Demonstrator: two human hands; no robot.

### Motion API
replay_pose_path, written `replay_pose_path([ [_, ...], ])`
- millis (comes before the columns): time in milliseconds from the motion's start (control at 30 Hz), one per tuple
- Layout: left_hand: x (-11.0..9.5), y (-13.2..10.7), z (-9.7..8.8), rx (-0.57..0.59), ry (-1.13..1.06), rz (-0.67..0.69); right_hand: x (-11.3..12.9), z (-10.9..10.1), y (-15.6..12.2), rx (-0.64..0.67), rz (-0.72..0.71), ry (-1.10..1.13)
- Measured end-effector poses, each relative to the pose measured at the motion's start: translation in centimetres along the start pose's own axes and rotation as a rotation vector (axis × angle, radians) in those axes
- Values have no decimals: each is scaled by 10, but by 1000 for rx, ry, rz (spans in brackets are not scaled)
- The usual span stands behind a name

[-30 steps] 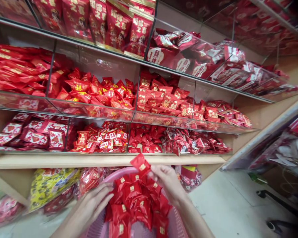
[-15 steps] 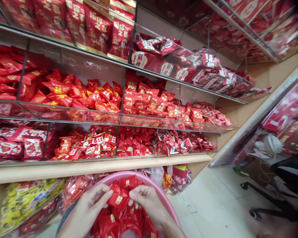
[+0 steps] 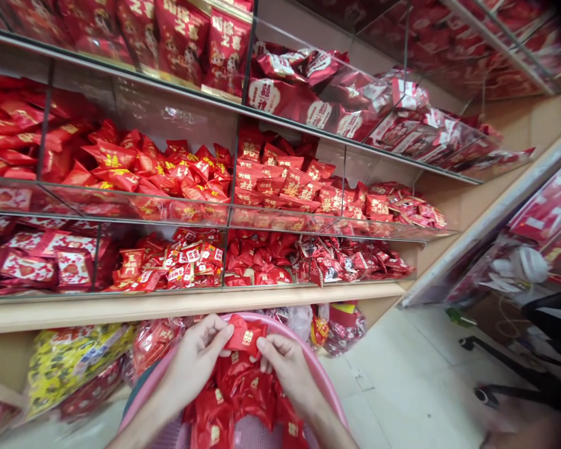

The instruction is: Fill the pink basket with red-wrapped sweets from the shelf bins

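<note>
Between my two hands is a small red packet (image 3: pixel 245 335) with a gold double-happiness print, stretched out above a pink tub. My left hand (image 3: pixel 200 349) pinches its left edge with thumb and fingers. On the other side, my right hand (image 3: pixel 283 362) grips the right edge. Beneath them, the pink tub (image 3: pixel 331 391) has a ribbed inside and holds more red packets (image 3: pixel 250 396) with gold print, lying in a loose heap. My forearms hide parts of the tub's rim.
Glass-fronted shelves (image 3: pixel 177 215) full of red sweets packets rise ahead. Below the wooden ledge (image 3: pixel 121 308) lie a yellow-patterned bag (image 3: pixel 75 362) and several plastic bags. On the right are a tiled floor (image 3: pixel 402 374), a wheeled chair base (image 3: pixel 509 374) and a white coiled item (image 3: pixel 523 265).
Both hands have lifted the red packet a little up and to the right, away from the heap. The camera view has shifted slightly, and more of the tub's ribbed inside shows.
</note>
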State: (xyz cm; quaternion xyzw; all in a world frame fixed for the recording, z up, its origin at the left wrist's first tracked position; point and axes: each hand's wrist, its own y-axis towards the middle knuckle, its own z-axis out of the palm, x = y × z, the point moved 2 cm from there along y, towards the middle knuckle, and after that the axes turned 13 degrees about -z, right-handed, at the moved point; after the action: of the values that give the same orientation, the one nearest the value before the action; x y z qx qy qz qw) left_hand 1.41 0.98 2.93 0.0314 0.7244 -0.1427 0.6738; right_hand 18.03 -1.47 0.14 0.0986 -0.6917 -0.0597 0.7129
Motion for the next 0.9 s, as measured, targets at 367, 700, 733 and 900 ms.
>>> replay_pose_path([
  [367, 20, 1, -13, -117, 49, 12, -6, 7, -9, 56, -104, -143],
  [700, 18, 3, -3, -28, 25, 36, 2, 3, -11, -33, -90, -26],
  [733, 18, 2, -1, -14, 31, 37, 2, 3, -11, -66, -82, 16],
  [900, 13, -2, 3, -26, -4, 44, 5, 1, -11, -162, -63, 85],
])
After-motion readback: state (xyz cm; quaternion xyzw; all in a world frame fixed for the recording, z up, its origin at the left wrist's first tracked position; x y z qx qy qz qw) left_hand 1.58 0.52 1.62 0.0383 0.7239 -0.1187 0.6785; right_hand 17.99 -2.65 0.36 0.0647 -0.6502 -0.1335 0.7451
